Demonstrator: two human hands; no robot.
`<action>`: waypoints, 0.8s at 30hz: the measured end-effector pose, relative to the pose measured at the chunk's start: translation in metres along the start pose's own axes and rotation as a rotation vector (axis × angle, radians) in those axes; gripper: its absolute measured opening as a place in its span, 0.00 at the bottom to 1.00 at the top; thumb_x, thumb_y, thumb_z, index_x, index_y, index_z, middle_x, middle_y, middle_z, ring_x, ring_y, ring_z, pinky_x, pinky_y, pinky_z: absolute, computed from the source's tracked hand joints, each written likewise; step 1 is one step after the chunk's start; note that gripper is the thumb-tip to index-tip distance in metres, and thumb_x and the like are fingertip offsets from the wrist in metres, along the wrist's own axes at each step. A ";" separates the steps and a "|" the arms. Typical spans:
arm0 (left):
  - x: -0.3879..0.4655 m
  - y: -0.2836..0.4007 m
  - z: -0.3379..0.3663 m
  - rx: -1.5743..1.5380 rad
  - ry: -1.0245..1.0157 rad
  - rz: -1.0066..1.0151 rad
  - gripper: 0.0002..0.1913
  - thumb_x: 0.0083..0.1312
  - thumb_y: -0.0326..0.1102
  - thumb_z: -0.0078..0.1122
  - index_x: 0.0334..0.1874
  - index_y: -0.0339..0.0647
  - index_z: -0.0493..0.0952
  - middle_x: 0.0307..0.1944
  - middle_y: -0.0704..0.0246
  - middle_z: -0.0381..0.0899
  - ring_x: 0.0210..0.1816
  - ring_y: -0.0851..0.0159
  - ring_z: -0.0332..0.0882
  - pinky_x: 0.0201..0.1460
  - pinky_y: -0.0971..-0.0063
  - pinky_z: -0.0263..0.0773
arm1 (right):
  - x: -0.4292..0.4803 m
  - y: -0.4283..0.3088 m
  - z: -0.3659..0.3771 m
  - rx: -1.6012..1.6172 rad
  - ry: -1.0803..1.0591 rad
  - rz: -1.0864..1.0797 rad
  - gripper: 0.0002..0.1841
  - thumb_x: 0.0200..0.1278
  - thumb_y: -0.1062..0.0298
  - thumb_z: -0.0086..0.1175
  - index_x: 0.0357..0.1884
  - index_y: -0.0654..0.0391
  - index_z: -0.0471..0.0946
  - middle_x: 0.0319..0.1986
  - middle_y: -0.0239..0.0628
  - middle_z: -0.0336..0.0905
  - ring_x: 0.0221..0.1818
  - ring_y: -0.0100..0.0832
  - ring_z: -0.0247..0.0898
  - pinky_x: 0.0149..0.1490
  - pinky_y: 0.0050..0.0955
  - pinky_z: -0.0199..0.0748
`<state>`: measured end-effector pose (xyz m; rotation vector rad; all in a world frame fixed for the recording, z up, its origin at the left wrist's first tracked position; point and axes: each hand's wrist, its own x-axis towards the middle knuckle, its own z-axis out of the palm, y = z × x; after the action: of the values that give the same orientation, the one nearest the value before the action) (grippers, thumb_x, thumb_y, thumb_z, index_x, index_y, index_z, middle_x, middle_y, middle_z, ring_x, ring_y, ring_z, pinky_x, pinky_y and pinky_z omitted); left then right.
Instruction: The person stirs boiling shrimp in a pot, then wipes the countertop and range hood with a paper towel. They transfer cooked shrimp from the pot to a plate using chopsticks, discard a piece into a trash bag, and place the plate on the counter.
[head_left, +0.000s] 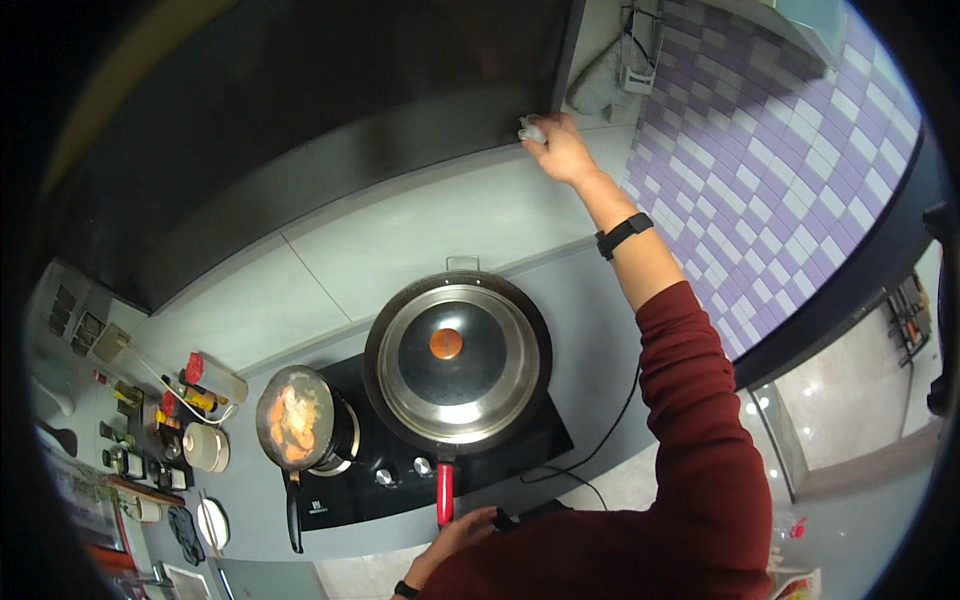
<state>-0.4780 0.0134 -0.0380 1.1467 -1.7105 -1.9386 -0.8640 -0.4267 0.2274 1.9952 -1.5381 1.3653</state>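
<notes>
My right hand (564, 150) is raised to the lower right corner of the dark range hood (375, 127). It grips a crumpled white tissue or cloth (533, 130) against the hood's edge. My left hand (459, 538) is low, in front of my body, beside the red handle (445, 491) of a large wok; its fingers partly pass behind my sleeve, and whether they hold anything is unclear. A steel-rimmed lid (409, 405) with a wooden knob (445, 343) covers the wok. Left of it, a small pan (319, 382) of orange and pale food sits under what looks like a clear lid.
Both pans stand on a black gas cooktop (375, 499) with knobs. Bottles (199, 394), a beige lidded pot (205, 447) and a white dish (214, 523) with chopsticks crowd the left counter. A black cable (619, 412) runs along the right; purple-and-white tiles (757, 165) cover the wall.
</notes>
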 end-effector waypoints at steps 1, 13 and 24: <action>-0.006 0.000 0.001 -0.080 0.052 -0.067 0.22 0.68 0.26 0.53 0.64 0.37 0.67 0.60 0.62 0.74 0.59 0.64 0.74 0.62 0.73 0.68 | 0.001 0.003 0.009 -0.004 0.008 0.035 0.17 0.59 0.63 0.57 0.49 0.59 0.78 0.47 0.48 0.75 0.50 0.49 0.72 0.56 0.39 0.71; -0.058 0.022 -0.008 -0.332 0.202 -0.263 0.18 0.70 0.26 0.49 0.61 0.36 0.70 0.57 0.62 0.77 0.58 0.65 0.74 0.62 0.74 0.68 | -0.013 -0.047 0.057 -0.093 0.145 -0.138 0.08 0.54 0.70 0.56 0.36 0.54 0.84 0.34 0.38 0.78 0.42 0.45 0.71 0.48 0.40 0.72; -0.096 0.010 -0.026 -0.464 0.322 -0.218 0.16 0.70 0.28 0.49 0.60 0.37 0.72 0.54 0.63 0.78 0.57 0.67 0.75 0.61 0.75 0.68 | -0.013 -0.306 0.198 -0.037 -0.047 -0.437 0.12 0.55 0.71 0.55 0.43 0.53 0.81 0.40 0.38 0.75 0.44 0.43 0.73 0.48 0.39 0.76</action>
<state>-0.4004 0.0595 0.0061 1.4022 -0.9408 -1.9912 -0.4997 -0.4348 0.2102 2.1845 -1.0449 1.1096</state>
